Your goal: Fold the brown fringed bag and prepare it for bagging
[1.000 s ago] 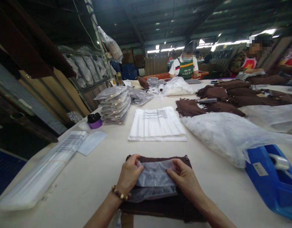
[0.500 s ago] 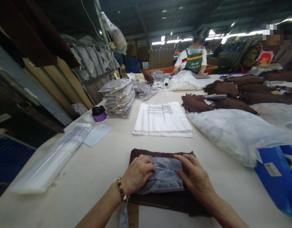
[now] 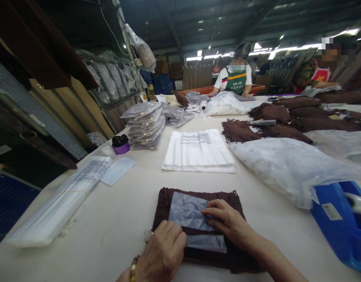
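Note:
A folded dark brown scarf with fringe [image 3: 236, 201] lies on the table in front of me. On top of it is a small clear plastic bag [image 3: 188, 209] with dark printing. My right hand [image 3: 230, 225] is closed on the right end of this bag, fingers bent over it. Below, a narrow strip of clear plastic [image 3: 208, 243] lies across the scarf, its left end meeting my left hand [image 3: 165, 250]. That hand has curled fingers closed on the strip; the fingertips are partly hidden. A small whitish tag [image 3: 147, 235] sticks out beside the left hand.
Ahead lies a stack of white printed bags [image 3: 198, 152]. Packed bags [image 3: 145, 127] are piled at left, behind long plastic sleeves [image 3: 63, 199]. At right are brown scarves [image 3: 242, 131], a plastic sheet [image 3: 280, 164] and a blue tape dispenser [image 3: 330, 227]. Two people work across the table.
My left hand has moved down and toward me. The plastic, earlier bunched between both hands, now shows as a bag and a separate strip with brown fabric between.

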A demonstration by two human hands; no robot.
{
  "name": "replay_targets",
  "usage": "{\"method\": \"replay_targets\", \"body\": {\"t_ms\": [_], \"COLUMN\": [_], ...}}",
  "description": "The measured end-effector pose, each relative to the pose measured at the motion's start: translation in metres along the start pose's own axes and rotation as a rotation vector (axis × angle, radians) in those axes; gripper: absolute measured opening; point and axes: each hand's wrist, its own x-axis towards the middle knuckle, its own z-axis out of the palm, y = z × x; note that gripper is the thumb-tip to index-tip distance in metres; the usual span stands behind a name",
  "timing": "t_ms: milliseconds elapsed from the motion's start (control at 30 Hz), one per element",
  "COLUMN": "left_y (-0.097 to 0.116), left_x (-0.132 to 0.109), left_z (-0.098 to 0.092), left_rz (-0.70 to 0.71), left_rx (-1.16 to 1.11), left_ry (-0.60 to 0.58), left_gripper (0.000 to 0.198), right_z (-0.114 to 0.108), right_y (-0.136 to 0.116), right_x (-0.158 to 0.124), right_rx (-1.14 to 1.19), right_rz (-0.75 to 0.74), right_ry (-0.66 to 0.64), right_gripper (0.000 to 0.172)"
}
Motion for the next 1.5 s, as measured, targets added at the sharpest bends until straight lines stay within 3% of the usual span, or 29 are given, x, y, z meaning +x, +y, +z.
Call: {"method": "replay_targets", "body": {"t_ms": [133,200,267,367,433,500,600,667,767,867,1000,1167,1333,1500], "left_y": [-0.008,-0.010,-0.010,-0.009,-0.012,-0.015,-0.011,-0.002,0.015,0.025,0.020,0.020,0.031,0.040], "left_x": [0.007,0.015,0.021,0.025,0.020,0.007,-0.025,-0.049,-0.078,-0.091,-0.095,-0.082,-0.051,-0.031], "left_z": [-0.006,-0.004,0.002,0.004,-0.006,-0.022,-0.042,-0.044,-0.028,-0.009,0.001,-0.010,-0.022,0.003], "left_rz": [0.003,-0.031,-0.042,-0.081,-0.116,-0.165,-0.421,-0.719,-1.103,-1.279,-1.459,-1.537,-1.451,-1.404], "left_rx": [0.003,0.125,0.244,0.244,0.162,0.089,0.016,-0.064,-0.301,-0.607,-0.897,-1.204,-1.580,-1.920], "left_ry": [0.286,0.218,0.031,-0.186,-0.191,-0.099,0.043,-0.003,-0.136,-0.073,-0.006,0.021,0.050,0.219], "left_gripper": [0.017,0.021,0.026,0.033,0.038,0.038,0.021,0.018,0.026,0.033,0.042,0.040,0.037,0.035], "right_z": [0.001,0.001,0.002,0.000,-0.002,-0.004,0.005,0.023,0.057,0.082,0.085,0.063,0.049,0.047], "right_y": [-0.001,0.000,0.003,0.002,-0.004,-0.014,-0.031,-0.039,-0.040,-0.036,-0.038,-0.050,-0.056,-0.057], "right_x": [-0.001,-0.002,-0.004,-0.013,-0.022,-0.033,-0.050,-0.057,-0.059,-0.056,-0.050,-0.037,-0.031,-0.029], "right_rx": [-0.041,-0.056,-0.060,-0.053,-0.078,-0.118,-0.150,-0.213,-0.432,-0.618,-0.766,-0.803,-0.711,-0.629], "right_rz": [-0.028,-0.045,-0.063,-0.091,-0.120,-0.173,-0.279,-0.379,-0.523,-0.470,-0.448,-0.533,-0.507,-0.479], "right_ry": [-0.004,0.006,0.022,0.201,0.415,0.544,0.478,0.404,0.389,0.452,0.466,0.370,0.278,0.253], "right_gripper": [0.027,0.025,0.022,0.011,0.010,0.015,0.021,0.022,0.025,0.036,0.038,0.036,0.036,0.030]}}
